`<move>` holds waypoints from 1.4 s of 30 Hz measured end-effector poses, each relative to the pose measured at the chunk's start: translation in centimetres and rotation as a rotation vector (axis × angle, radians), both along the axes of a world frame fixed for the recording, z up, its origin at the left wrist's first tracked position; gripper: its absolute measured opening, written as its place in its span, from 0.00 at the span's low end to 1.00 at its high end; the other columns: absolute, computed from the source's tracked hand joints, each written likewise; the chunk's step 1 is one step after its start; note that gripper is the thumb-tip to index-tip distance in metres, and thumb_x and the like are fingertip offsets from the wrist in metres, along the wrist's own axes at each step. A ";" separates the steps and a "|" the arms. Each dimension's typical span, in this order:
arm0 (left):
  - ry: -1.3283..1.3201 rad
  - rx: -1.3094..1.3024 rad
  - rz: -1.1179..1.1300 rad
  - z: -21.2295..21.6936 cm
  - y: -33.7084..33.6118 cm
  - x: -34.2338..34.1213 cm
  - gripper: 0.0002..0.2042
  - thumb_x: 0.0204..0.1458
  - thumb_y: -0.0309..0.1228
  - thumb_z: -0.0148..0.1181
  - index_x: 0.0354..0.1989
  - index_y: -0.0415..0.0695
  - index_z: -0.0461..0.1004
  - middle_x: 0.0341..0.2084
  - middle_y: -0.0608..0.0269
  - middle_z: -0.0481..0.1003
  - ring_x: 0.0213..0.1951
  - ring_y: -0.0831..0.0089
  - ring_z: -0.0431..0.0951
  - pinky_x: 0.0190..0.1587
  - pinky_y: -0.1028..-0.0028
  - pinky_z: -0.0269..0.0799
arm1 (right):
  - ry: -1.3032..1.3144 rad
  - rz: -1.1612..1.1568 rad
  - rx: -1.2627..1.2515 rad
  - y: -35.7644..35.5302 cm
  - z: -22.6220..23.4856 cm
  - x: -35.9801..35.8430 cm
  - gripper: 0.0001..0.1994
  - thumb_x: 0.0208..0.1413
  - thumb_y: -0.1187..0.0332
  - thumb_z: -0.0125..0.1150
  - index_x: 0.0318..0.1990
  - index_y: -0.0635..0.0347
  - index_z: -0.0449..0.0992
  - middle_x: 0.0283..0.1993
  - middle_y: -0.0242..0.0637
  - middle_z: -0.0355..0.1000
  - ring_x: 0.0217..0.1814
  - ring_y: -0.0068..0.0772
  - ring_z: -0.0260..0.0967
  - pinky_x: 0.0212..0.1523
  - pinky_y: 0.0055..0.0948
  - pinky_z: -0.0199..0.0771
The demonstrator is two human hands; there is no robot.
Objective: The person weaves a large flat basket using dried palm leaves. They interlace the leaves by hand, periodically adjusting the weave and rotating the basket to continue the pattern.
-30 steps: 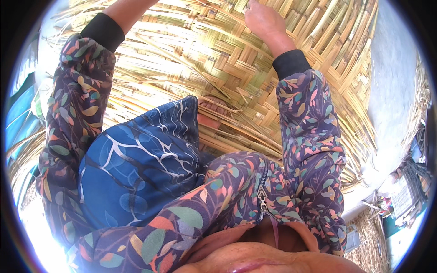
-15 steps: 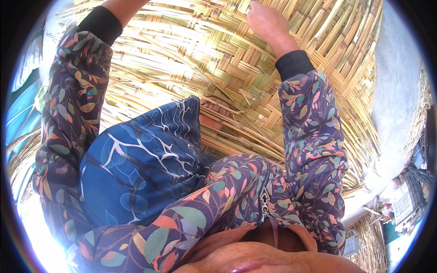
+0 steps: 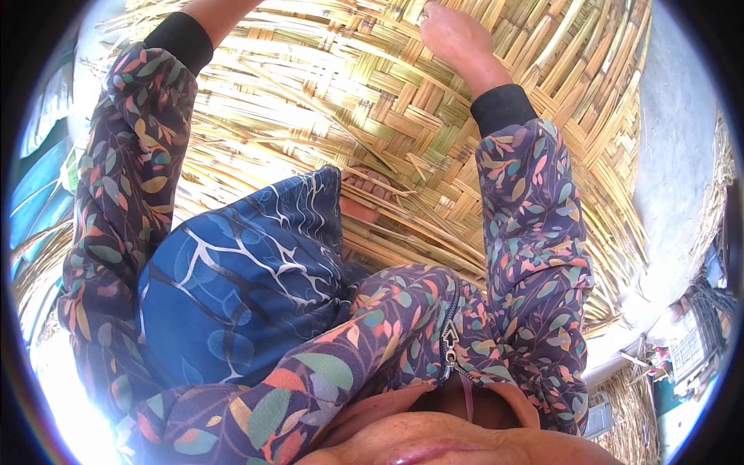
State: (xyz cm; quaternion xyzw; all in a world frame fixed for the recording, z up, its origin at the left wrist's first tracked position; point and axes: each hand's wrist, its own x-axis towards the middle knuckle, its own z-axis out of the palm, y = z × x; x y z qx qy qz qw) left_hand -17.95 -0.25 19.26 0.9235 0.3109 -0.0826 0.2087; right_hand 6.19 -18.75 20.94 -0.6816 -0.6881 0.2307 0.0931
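Note:
A large woven mat of flat, pale yellow-green split-cane strips spreads out in front of me. At the top edge, my right hand rests on or just over the weave, its fingers curled closed; what they hold, if anything, is hidden. Only my left wrist shows at the upper left, and the hand itself lies beyond the picture. Long loose strips cross the mat's left side, their ends unwoven. My bare foot presses on the mat beside my bent knee, which is covered in blue patterned cloth.
Cane ends fan out along the mat's right side, against grey ground. A light-coloured crate-like object and a heap of straw lie at the lower right. Blue sheeting is at the far left.
My left forearm has shifted slightly to the right. My right hand stays almost in the same place, and the mat looks unchanged.

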 end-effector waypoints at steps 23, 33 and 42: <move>0.513 -0.375 0.082 3.1 1.5 3.2 0.11 0.52 0.31 0.60 0.44 0.50 0.79 0.24 0.60 0.77 0.19 0.70 0.75 0.20 0.70 0.74 | -0.086 0.122 0.208 -1.2 1.5 0.9 0.10 0.53 0.65 0.50 0.30 0.56 0.77 0.31 0.49 0.76 0.36 0.56 0.74 0.35 0.52 0.72; 0.476 -0.333 -0.079 0.5 2.7 0.7 0.16 0.49 0.38 0.66 0.45 0.45 0.78 0.38 0.56 0.80 0.43 0.62 0.77 0.49 0.66 0.71 | -0.055 0.051 0.054 -1.3 1.7 1.6 0.11 0.53 0.63 0.51 0.32 0.62 0.75 0.34 0.55 0.75 0.38 0.60 0.73 0.39 0.54 0.72; 0.473 -0.231 -0.021 4.4 0.3 1.5 0.21 0.46 0.43 0.67 0.47 0.45 0.79 0.42 0.53 0.80 0.46 0.57 0.78 0.50 0.62 0.72 | 0.046 0.077 0.177 -3.4 2.0 1.9 0.20 0.54 0.61 0.55 0.52 0.60 0.72 0.44 0.53 0.73 0.45 0.56 0.71 0.44 0.49 0.72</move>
